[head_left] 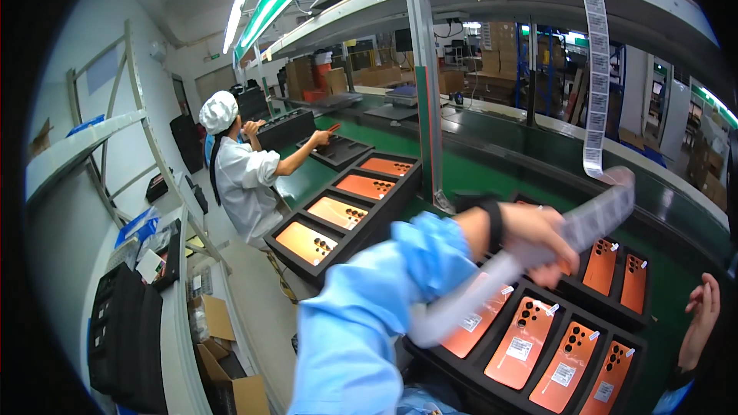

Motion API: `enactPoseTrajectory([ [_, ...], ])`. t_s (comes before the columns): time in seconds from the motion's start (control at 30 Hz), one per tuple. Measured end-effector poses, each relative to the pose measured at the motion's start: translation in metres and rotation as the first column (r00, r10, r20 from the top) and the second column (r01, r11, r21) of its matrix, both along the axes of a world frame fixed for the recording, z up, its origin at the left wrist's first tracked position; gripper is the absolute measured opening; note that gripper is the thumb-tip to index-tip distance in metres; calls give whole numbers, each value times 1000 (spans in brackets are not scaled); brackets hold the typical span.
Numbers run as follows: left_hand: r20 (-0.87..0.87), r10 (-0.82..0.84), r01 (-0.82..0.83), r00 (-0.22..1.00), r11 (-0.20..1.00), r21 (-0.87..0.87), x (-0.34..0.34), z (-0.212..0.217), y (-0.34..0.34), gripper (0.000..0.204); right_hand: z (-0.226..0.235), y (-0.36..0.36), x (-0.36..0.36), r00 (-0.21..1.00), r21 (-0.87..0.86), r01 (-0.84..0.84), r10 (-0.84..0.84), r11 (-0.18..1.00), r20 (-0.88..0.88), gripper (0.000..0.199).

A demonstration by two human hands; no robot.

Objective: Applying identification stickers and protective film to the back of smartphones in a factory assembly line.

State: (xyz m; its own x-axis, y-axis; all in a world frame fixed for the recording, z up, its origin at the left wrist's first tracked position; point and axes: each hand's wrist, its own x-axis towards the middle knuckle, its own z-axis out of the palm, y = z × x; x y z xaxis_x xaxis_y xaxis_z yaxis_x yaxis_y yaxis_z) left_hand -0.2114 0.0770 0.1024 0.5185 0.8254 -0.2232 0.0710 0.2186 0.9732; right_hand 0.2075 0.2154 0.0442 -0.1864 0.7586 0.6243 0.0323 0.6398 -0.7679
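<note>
My left hand (pixel 538 242), in a blue sleeve with a black wrist strap, reaches across and grips a long translucent backing strip (pixel 592 219). The strip runs from below my forearm up to the right, above a black tray (pixel 492 396) of orange phone back covers (pixel 523 338). Several covers carry a white label. My right hand (pixel 703 315) hangs at the right edge beside the tray, fingers loose and holding nothing. A white label strip (pixel 596 69) hangs from the shelf above, and its lower end comes close to the upper end of the translucent strip.
A second black tray (pixel 296 257) of orange covers lies to the left on the green conveyor belt (pixel 492 169). A co-worker (pixel 242 177) in a white coat and cap works farther along. A metal post (pixel 427 84) stands between the trays. Cardboard boxes (pixel 223 384) sit lower left.
</note>
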Motion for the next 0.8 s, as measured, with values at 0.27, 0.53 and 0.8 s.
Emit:
enactPoseTrajectory([
  [0.27, -649, 751, -109, 124, 660, 743, -109, -12, -97, 92, 28, -45, -120, 914, -157, -357, 310, 921, -262, 24],
  [0.53, 574, 350, -370, 740, 925, -86, 68, -85, -95, 92, 32, -110, -281, 788, -54, -575, 536, 816, -303, 24],
  [0.8, 739, 372, -403, 562, 903, -148, 140, -90, -80, 73, 15, -143, -260, 676, -179, -693, 543, 699, -498, 19],
])
